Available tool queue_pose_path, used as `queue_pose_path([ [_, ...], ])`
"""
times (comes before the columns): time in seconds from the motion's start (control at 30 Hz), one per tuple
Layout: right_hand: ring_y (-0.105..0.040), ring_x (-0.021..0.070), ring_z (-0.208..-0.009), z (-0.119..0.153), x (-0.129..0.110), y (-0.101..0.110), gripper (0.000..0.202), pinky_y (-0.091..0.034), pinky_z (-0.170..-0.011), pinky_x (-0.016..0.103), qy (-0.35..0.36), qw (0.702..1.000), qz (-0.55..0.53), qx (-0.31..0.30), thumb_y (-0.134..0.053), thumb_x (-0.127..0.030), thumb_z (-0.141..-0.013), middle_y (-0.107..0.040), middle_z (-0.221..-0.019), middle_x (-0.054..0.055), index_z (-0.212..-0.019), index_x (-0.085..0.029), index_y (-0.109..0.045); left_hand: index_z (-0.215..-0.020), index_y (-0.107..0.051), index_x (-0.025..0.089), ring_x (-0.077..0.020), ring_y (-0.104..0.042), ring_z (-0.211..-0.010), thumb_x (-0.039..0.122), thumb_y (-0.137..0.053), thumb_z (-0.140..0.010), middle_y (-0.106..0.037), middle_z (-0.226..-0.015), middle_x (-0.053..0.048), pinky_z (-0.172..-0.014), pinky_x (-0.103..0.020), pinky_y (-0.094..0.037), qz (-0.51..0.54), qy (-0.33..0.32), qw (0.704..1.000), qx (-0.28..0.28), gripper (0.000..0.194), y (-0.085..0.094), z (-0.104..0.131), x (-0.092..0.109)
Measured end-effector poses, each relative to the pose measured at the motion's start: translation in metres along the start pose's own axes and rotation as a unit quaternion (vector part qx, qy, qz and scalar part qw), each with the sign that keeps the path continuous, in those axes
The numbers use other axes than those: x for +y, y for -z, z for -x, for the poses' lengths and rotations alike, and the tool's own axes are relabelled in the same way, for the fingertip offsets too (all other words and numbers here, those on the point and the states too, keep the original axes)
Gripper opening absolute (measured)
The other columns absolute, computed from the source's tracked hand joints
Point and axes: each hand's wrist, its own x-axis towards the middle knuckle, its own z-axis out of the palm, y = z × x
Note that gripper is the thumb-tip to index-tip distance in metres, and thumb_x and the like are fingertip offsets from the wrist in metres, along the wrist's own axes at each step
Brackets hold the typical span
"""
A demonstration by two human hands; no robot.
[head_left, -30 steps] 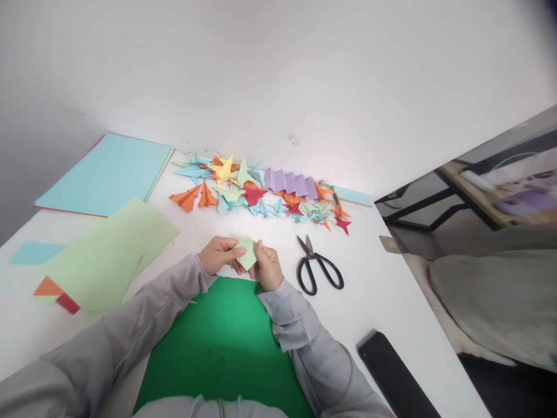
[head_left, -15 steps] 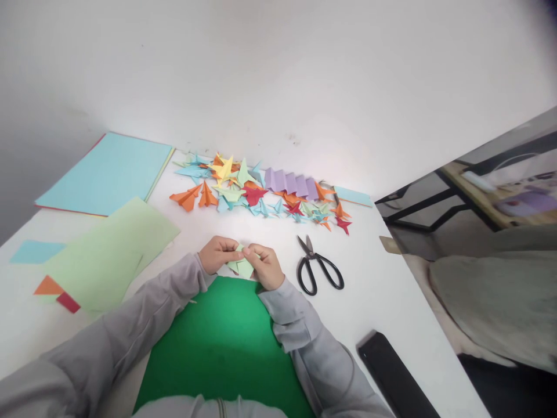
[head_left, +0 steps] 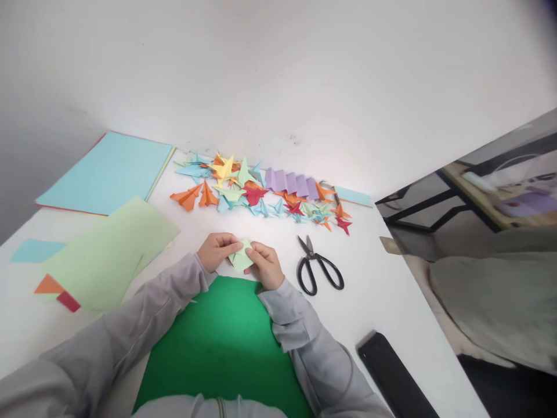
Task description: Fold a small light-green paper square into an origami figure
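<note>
A small folded piece of light green paper (head_left: 241, 259) is held between both hands, just above the far edge of a green sheet (head_left: 221, 337). My left hand (head_left: 215, 251) pinches its left side with thumb and fingers. On the other side, my right hand (head_left: 266, 266) grips the paper, thumb on top and fingers beneath. The fingers cover part of the folds. To the right of my right hand lie black-handled scissors (head_left: 315, 266), blades apart and pointing away from me.
Many folded paper figures (head_left: 255, 196) and a pleated purple paper (head_left: 290, 183) line the wall. At left are a stack of blue sheets (head_left: 108, 171), light green sheets (head_left: 104, 255) and small scraps (head_left: 49, 285). A black case-like object (head_left: 391, 371) lies at front right.
The light green paper has turned a little in my fingers and shows a broader flat face. Both hands have shifted slightly. The scissors and other papers stay put.
</note>
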Motion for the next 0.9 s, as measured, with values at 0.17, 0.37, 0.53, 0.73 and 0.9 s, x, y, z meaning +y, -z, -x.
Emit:
queue_pose_path([
  [0.17,-0.05,0.0092,-0.037,0.0016,-0.0064,-0.0013,0.031,-0.039,-0.04,0.021,-0.013,0.999,0.03,-0.031,-0.059,-0.045,-0.071,-0.056,-0.042,-0.003,-0.062,-0.015,-0.057,-0.058,-0.059,0.01,-0.006,-0.043,-0.041,0.039,-0.068,-0.06,-0.053,-0.045,0.003,-0.041,-0.019,-0.033,-0.071,-0.021,0.997,0.009,0.03,0.0014,0.0019,-0.0011],
  [0.37,-0.05,0.009,-0.038,-0.0002,-0.0062,-0.005,0.033,-0.042,-0.041,0.022,-0.006,0.999,0.044,-0.025,-0.056,-0.045,-0.073,-0.056,-0.041,-0.002,-0.059,-0.015,-0.055,-0.06,-0.057,0.011,-0.0087,-0.049,-0.043,0.044,-0.063,-0.065,-0.054,-0.048,0.002,-0.043,-0.021,-0.037,-0.025,-0.008,1.0,-0.001,0.033,0.0039,-0.0008,-0.0053],
  [0.53,-0.05,0.0088,-0.037,-0.0016,-0.0023,-0.0072,0.031,-0.042,-0.039,0.021,0.0,0.999,0.035,-0.003,-0.057,-0.045,-0.073,-0.052,-0.04,-0.005,-0.062,-0.017,-0.054,-0.066,-0.055,0.013,-0.0112,-0.053,-0.043,0.039,-0.066,-0.063,-0.056,-0.046,0.002,-0.044,-0.022,-0.04,-0.046,-0.022,0.999,-0.003,0.029,0.0013,0.0004,-0.006],
  [0.73,-0.052,0.0095,-0.039,-0.0036,-0.0012,-0.0029,0.03,-0.04,-0.041,0.021,0.004,0.999,0.02,-0.046,-0.055,-0.042,-0.074,-0.056,-0.042,-0.002,-0.062,-0.016,-0.054,-0.065,-0.052,0.013,-0.0122,-0.052,-0.037,0.041,-0.064,-0.064,-0.054,-0.04,0.002,-0.04,-0.023,-0.04,-0.02,-0.015,1.0,-0.016,0.03,-0.0017,0.0021,-0.0048],
  [0.9,-0.053,0.0096,-0.04,-0.0042,0.0012,-0.0008,0.023,-0.038,-0.043,0.021,0.008,0.998,0.007,-0.069,-0.054,-0.035,-0.075,-0.061,-0.047,0.0,-0.065,-0.015,-0.055,-0.065,-0.053,0.013,-0.0102,-0.048,-0.035,0.04,-0.064,-0.065,-0.05,-0.039,0.004,-0.038,-0.022,-0.036,-0.03,-0.024,0.999,0.011,0.029,-0.001,0.0017,-0.0022],
])
